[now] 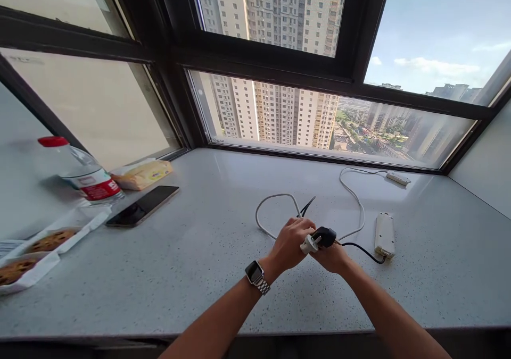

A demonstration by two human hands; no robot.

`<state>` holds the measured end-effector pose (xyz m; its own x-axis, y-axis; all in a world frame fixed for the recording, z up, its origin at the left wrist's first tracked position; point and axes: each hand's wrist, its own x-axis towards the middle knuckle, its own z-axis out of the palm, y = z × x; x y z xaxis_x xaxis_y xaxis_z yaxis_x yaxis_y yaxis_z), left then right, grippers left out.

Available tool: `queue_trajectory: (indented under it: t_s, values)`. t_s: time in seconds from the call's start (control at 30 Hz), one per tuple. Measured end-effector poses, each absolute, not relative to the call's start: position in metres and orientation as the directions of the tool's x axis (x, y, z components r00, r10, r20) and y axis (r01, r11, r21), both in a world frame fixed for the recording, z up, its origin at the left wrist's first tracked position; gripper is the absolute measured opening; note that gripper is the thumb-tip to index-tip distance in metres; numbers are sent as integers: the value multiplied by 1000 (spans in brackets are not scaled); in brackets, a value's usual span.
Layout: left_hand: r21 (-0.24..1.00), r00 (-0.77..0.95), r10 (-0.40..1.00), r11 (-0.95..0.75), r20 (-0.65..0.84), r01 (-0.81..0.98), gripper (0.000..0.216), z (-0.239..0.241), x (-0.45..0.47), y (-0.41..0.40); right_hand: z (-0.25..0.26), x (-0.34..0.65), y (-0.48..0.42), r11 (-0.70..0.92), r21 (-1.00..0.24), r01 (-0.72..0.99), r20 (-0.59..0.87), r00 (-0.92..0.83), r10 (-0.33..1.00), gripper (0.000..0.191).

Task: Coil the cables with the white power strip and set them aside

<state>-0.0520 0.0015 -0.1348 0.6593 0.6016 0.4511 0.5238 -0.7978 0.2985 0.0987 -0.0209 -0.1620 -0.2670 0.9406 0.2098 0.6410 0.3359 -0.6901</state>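
Your left hand (290, 243) closes its grip around a white plug (310, 243), fingers curled over it, while your right hand (333, 257) closes on a black plug (326, 236) from beneath. The two plugs meet between your hands, touching just above the pale speckled surface (191, 274) of a window ledge.

A silver wristwatch (255, 275) sits on your left wrist. From the black plug a thin black cable (361, 249) runs right to a white power strip (384, 235) lying flat just beside your right hand. A white cord (271, 198) loops on the surface beyond your hands and trails back toward a smaller white adapter (398, 178) near the window frame (319, 82). A dark forked cable end (307, 206) lies just behind your left hand.

Well apart, to your left, a dark phone (143, 205) lies face up, with a tissue pack (141, 174) and a red-capped water bottle (80, 170) behind it. Nearer the left edge sit white trays of cookies (40, 247). Through the glass stand pale high-rise towers (279, 109) under a blue sky.
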Motion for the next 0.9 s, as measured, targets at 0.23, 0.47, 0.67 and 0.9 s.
queue_trajectory:
  t_s: [0.23,0.47,0.67,0.9]
  values:
    - [126,787,528,-847,320,516,22,-154,-71,14,-159,115,-21,305,-348,887,-12,-329,944,37]
    - [126,723,648,-759,242,638,25,-161,-89,27,-160,180,-17,66,-346,936,-258,-162,953,47]
    - [115,608,776,-627,166,770,23,-161,-72,12,-173,190,-18,49,-697,716,-215,-274,937,50]
    - [387,504,840,-541,201,746,23,-142,-35,-11,-191,161,-20,31,-495,868,122,35,992,49]
